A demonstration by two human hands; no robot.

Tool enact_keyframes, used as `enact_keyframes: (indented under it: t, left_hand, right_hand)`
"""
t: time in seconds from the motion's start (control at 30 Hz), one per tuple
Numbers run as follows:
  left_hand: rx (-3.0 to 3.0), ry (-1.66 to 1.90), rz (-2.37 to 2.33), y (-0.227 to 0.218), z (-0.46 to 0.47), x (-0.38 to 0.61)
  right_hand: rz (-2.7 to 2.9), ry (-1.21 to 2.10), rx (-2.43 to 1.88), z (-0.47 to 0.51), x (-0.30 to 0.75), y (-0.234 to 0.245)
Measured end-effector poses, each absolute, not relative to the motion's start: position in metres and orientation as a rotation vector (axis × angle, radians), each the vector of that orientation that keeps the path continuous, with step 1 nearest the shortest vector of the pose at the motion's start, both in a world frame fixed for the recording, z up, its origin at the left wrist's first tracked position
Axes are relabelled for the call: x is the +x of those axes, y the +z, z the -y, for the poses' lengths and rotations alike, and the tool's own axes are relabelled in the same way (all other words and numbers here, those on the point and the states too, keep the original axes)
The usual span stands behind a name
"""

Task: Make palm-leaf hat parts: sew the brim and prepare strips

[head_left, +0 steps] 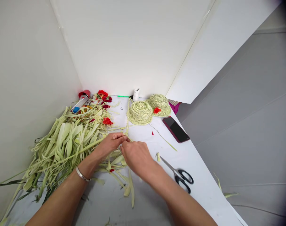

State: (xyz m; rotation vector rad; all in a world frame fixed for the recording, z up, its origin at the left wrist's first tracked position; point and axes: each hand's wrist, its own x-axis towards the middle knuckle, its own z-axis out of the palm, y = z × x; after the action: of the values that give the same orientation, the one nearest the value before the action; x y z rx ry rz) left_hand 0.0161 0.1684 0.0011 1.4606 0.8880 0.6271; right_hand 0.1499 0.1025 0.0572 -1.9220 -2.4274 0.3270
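My left hand (112, 141) and my right hand (138, 156) meet at the middle of the table, fingers pinched close together. Between them they grip the end of a pale green plaited husk braid (127, 123), which runs up beside a small woven hat (141, 112); my fingers hide the exact grip. Loose strips hang below my hands, one long husk strip (131, 188) pointing toward me. Behind, to the right, sits a second woven hat (160, 103) with a red flower (157, 110) at its brim.
A large heap of husk strips (67, 141) covers the left side, with red flowers (107, 121) along its edge. Black-handled scissors (180, 176) and a phone (176, 129) lie on the right. A white thread spool (136, 94) stands at the back wall.
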Motion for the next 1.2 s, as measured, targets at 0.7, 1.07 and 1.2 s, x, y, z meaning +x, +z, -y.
enact_keyframes:
  t: [0.7,1.07,1.2]
  left_hand:
    - [1.934,0.381,-0.921,0.001,-0.180,0.000]
    - [2.167,0.126,-1.123,0.026,-0.179,-0.022]
    - [2.281,0.100,-1.341,0.046,-0.187,-0.054]
  right_hand:
    - [1.253,1.541,-1.214,-0.147,0.184,0.008]
    - [1.249,1.480,-1.323,-0.150,0.187,-0.009]
    - [1.259,1.483,-1.364,-0.150,0.189,-0.011]
